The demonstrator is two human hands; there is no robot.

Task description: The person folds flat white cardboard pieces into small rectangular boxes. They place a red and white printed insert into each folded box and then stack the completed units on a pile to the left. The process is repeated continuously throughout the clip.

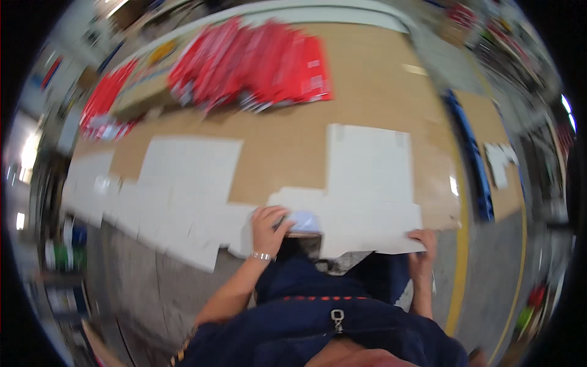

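A flat white cardboard sheet (pixel 369 177), die-cut with flaps, lies at the near edge of the table in front of me. My right hand (pixel 422 248) is closed on its near right corner, with the fingers on top. My left hand (pixel 269 229), with a metal bracelet at the wrist, is bent at the sheet's left side. Its fingertips and thumb meet beside a small pale lilac piece (pixel 304 222), whose kind I cannot make out. To the left, more flat white cardboard blanks (pixel 189 168) overlap and reach past the table edge.
Red plastic-wrapped packs (pixel 263 64) are heaped at the far left of the brown table (pixel 367 73), beside a cardboard box (pixel 147 85). Another red pack (pixel 107 101) lies left of that box. On the right stands a blue-edged board (pixel 480 153) with a white cut-out piece (pixel 501 164).
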